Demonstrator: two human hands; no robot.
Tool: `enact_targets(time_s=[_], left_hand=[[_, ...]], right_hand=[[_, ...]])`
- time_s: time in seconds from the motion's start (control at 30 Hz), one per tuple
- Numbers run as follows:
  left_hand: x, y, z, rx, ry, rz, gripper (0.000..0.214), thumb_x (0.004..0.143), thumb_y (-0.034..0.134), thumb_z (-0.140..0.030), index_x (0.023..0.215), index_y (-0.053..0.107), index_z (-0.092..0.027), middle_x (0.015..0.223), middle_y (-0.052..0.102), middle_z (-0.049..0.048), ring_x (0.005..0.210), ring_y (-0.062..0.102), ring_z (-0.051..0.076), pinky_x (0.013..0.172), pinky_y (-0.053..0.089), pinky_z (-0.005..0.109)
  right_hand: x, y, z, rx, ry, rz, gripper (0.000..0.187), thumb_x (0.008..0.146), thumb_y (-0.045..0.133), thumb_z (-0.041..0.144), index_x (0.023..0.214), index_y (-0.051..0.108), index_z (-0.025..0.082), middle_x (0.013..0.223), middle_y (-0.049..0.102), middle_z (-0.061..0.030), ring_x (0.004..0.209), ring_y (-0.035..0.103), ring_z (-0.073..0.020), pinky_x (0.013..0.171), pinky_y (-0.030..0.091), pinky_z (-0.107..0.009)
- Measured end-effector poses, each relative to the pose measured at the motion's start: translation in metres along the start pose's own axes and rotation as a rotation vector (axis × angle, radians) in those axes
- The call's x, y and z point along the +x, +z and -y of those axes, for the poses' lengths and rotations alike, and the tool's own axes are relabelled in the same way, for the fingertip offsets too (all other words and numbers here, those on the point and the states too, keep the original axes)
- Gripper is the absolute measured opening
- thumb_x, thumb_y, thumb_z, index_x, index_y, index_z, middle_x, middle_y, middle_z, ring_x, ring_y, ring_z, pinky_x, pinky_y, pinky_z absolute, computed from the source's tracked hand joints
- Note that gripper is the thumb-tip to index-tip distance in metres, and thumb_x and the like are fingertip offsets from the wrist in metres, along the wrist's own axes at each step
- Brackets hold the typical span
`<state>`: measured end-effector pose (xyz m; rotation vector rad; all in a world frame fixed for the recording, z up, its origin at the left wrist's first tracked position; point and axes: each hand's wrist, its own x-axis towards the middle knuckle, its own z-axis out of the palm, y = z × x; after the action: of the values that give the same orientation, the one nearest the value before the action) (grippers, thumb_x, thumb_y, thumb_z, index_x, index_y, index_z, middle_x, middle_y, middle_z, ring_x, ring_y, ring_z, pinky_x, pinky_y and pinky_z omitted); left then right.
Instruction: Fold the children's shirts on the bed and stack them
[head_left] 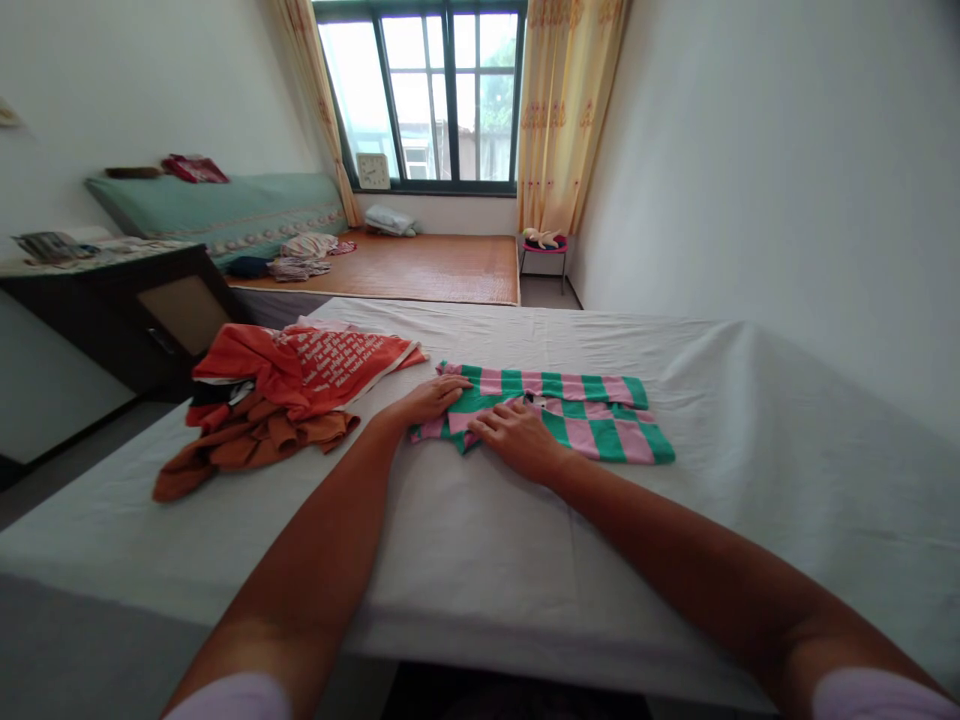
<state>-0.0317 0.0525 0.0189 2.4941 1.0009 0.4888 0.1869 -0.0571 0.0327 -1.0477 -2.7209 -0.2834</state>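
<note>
A pink-and-green striped shirt (592, 436) lies in a long folded strip on the white-covered table (480, 560). My left hand (433, 397) rests flat on the strip's left end, fingers stretched over the cloth. Just right of it, my right hand (517, 432) lies palm down on the near side of the shirt, its fingers apart and lightly bent against the fabric. A small dark-and-white patch shows beside its knuckles. The cloth under both palms is hidden.
Left of the shirt is a loose heap with a red printed garment (330, 365) and a brown garment (255, 450). Beyond the table are a bed (442, 265) with clothes on it, a dark cabinet (161, 310) and a small pink stool (545, 243).
</note>
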Motion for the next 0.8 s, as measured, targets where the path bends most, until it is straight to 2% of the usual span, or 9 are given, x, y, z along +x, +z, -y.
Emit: enact_targets(time_s=[0.13, 0.2, 0.3, 0.37, 0.4, 0.5, 0.57, 0.7, 0.8], left_hand=[[0.0, 0.003, 0.01, 0.021, -0.024, -0.035, 0.049, 0.091, 0.036, -0.041, 0.125, 0.06, -0.014, 0.136, 0.056, 0.0105, 0.129, 0.047, 0.023, 0.114, 0.03, 0.037], [-0.001, 0.001, 0.009, -0.055, -0.037, -0.054, 0.051, 0.091, 0.036, -0.044, 0.122, 0.062, -0.014, 0.132, 0.059, 0.0097, 0.126, 0.05, 0.024, 0.112, 0.032, 0.037], [-0.002, -0.002, 0.003, -0.197, -0.157, -0.093, 0.059, 0.093, 0.026, -0.052, 0.115, 0.067, -0.015, 0.125, 0.065, 0.0069, 0.121, 0.053, 0.024, 0.11, 0.034, 0.035], [0.0, 0.0, -0.001, -0.234, -0.222, -0.134, 0.059, 0.093, 0.027, -0.054, 0.112, 0.068, -0.016, 0.12, 0.067, 0.0056, 0.118, 0.055, 0.023, 0.107, 0.037, 0.034], [0.001, 0.002, -0.002, -0.218, -0.232, -0.164, 0.055, 0.091, 0.033, -0.054, 0.113, 0.068, -0.017, 0.118, 0.068, 0.0052, 0.115, 0.056, 0.023, 0.105, 0.039, 0.034], [0.008, 0.01, -0.002, -0.101, -0.246, -0.272, 0.043, 0.084, 0.052, -0.042, 0.117, 0.065, -0.019, 0.107, 0.071, 0.004, 0.103, 0.062, 0.023, 0.097, 0.045, 0.034], [0.013, 0.015, -0.001, -0.05, -0.294, -0.341, 0.042, 0.084, 0.053, -0.035, 0.122, 0.063, -0.02, 0.1, 0.072, 0.0036, 0.095, 0.064, 0.021, 0.091, 0.048, 0.033], [0.014, 0.015, -0.002, 0.049, -0.373, -0.39, 0.043, 0.086, 0.052, -0.031, 0.127, 0.06, -0.022, 0.101, 0.07, 0.0046, 0.095, 0.064, 0.021, 0.088, 0.05, 0.033], [0.013, 0.013, -0.012, 0.223, -0.313, -0.47, 0.038, 0.085, 0.054, -0.026, 0.121, 0.064, -0.023, 0.115, 0.065, 0.0071, 0.109, 0.059, 0.023, 0.096, 0.047, 0.036]], right_hand=[[0.007, 0.005, -0.01, 0.283, 0.148, -0.062, 0.024, 0.094, 0.047, 0.021, 0.11, 0.064, 0.021, 0.103, 0.07, -0.0078, 0.098, 0.06, -0.0205, 0.084, 0.041, -0.032], [0.012, 0.011, -0.025, 0.527, 0.321, -0.169, 0.021, 0.092, 0.047, 0.027, 0.097, 0.066, 0.019, 0.09, 0.07, -0.0046, 0.083, 0.061, -0.0177, 0.074, 0.043, -0.027], [0.016, 0.022, -0.054, 0.875, 0.676, -0.357, 0.023, 0.088, 0.047, 0.034, 0.084, 0.062, 0.017, 0.072, 0.064, -0.0013, 0.066, 0.058, -0.0154, 0.06, 0.043, -0.025], [0.015, 0.027, -0.07, 1.055, 0.86, -0.429, 0.022, 0.085, 0.05, 0.036, 0.089, 0.06, 0.016, 0.07, 0.063, -0.0008, 0.062, 0.056, -0.0149, 0.056, 0.044, -0.025], [0.013, 0.03, -0.076, 1.122, 0.912, -0.444, 0.025, 0.084, 0.052, 0.037, 0.095, 0.059, 0.016, 0.071, 0.063, -0.0012, 0.062, 0.057, -0.0148, 0.056, 0.045, -0.025], [0.008, 0.032, -0.085, 1.2, 0.868, -0.405, 0.043, 0.081, 0.059, 0.038, 0.117, 0.053, 0.015, 0.08, 0.067, -0.0033, 0.068, 0.06, -0.0155, 0.062, 0.049, -0.027], [0.005, 0.033, -0.087, 1.092, 0.76, -0.372, 0.053, 0.077, 0.065, 0.034, 0.125, 0.05, 0.017, 0.088, 0.068, -0.0041, 0.076, 0.063, -0.0168, 0.069, 0.05, -0.029], [0.001, 0.029, -0.091, 0.685, 0.608, -0.293, 0.04, 0.077, 0.062, 0.019, 0.117, 0.059, 0.019, 0.102, 0.068, -0.006, 0.093, 0.063, -0.0196, 0.086, 0.049, -0.034], [0.0, 0.021, -0.089, 0.434, 0.553, -0.3, 0.032, 0.084, 0.057, 0.02, 0.115, 0.062, 0.017, 0.117, 0.065, -0.0109, 0.106, 0.059, -0.0229, 0.095, 0.045, -0.038]])
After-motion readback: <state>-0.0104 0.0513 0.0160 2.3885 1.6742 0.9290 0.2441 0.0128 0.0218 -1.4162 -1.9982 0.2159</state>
